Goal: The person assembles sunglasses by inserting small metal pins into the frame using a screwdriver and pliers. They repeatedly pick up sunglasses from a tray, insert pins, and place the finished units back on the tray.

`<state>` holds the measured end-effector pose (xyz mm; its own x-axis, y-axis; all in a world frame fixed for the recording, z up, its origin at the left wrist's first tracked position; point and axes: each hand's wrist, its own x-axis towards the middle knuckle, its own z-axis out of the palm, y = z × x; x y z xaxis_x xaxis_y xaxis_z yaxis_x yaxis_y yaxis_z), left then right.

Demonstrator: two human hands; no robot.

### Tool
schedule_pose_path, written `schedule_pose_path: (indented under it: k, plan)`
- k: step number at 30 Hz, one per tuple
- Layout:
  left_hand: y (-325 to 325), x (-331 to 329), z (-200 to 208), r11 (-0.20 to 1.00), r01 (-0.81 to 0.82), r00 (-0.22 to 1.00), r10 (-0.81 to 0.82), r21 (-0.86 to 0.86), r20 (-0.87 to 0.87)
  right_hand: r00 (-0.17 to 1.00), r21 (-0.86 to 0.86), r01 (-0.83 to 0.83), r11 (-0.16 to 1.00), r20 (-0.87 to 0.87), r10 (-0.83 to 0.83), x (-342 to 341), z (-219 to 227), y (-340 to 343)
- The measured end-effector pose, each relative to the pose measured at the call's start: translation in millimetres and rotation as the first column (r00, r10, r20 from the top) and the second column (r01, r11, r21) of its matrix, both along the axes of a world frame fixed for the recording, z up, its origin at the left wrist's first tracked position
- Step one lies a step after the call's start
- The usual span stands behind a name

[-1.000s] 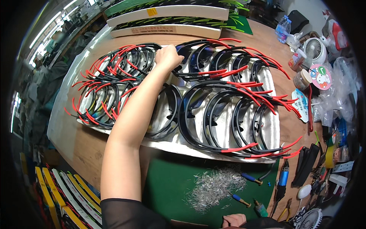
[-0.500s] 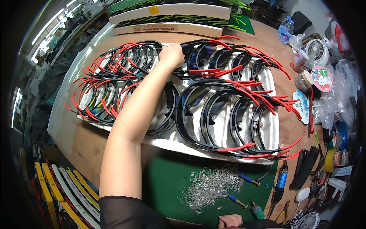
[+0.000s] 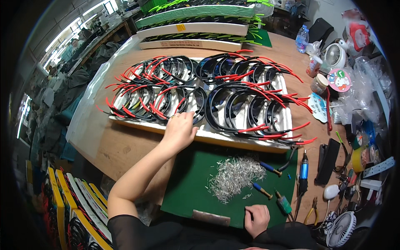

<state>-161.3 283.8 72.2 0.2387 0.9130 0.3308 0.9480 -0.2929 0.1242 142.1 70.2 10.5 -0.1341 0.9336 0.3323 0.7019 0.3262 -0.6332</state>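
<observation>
A white tray [image 3: 216,135] holds rows of black glasses [image 3: 227,106] with dark lenses and long red-tipped temples. My left hand [image 3: 179,130] is over the near edge of this tray, beside the middle pairs. Its thumb stands apart from the bent fingers, and no object shows between them; the fingertips are partly hidden. On the near edge of the green mat [image 3: 187,179] rests my right hand [image 3: 257,220], its fingers curled in and nothing visible in it. A pile of small clear slivers [image 3: 235,177] lies on the mat between my hands and the tray.
Blue-handled tools [image 3: 262,190] and a green-bodied bottle [image 3: 284,204] lie right of the pile. Further right are a blue pen-like tool [image 3: 304,166], pliers [image 3: 311,210] and a small fan [image 3: 341,229]. Stacked trays [image 3: 191,29] stand behind; more trays [image 3: 83,200] are at lower left.
My left hand has drawn back from the far middle of the tray to its near edge. My right hand shows more fully on the mat. The whole view has shifted.
</observation>
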Motion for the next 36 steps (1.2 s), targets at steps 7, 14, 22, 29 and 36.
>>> schedule_pose_path:
  k: [7,14,22,29,36]
  plan:
    - [15,9,-2,0.980,-0.190,0.961,0.176,-0.049,-0.214,0.999,0.109,0.010,0.994,-0.038,-0.005,-4,3,-8]
    - [8,-12,22,0.944,-0.203,0.979,0.205,0.260,0.022,1.000,0.151,0.021,0.988,-0.019,-0.018,0,-1,-11]
    - [-43,-43,47,0.870,-0.143,0.960,0.006,0.472,0.281,1.000,0.181,0.012,0.983,-0.030,-0.006,-4,-4,-15]
    - [-159,-65,51,0.885,-0.205,0.944,0.066,0.418,0.324,0.999,0.133,-0.018,0.991,-0.045,0.025,1,4,-11]
    - [-224,-84,-21,0.939,-0.288,0.942,0.242,0.187,0.233,0.926,0.232,-0.376,0.897,0.133,0.354,-22,74,69]
